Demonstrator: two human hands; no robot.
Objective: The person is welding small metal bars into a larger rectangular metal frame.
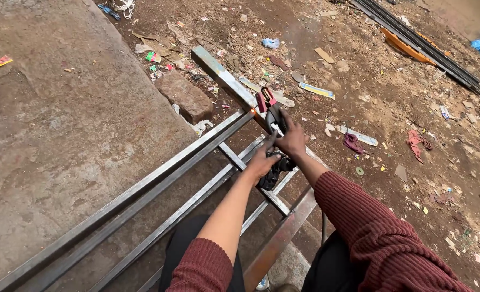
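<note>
Gripping one angle grinder (273,141): left hand (260,162), right hand (292,139), fingers wrapped round it. Beneath fingers, steel tube frame (197,148), five bars; littered dirt ground (391,97) beyond, concrete slab (61,124), one brick (186,96) leftward.

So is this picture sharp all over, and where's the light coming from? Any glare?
Head view: soft, even daylight with no hard shadows; only dim shade under the steel frame. Ground litter looks sharp. The left hand and right hand on the dark tool are slightly soft. Straight bars bend a little near the edges. No strong glare.
</note>
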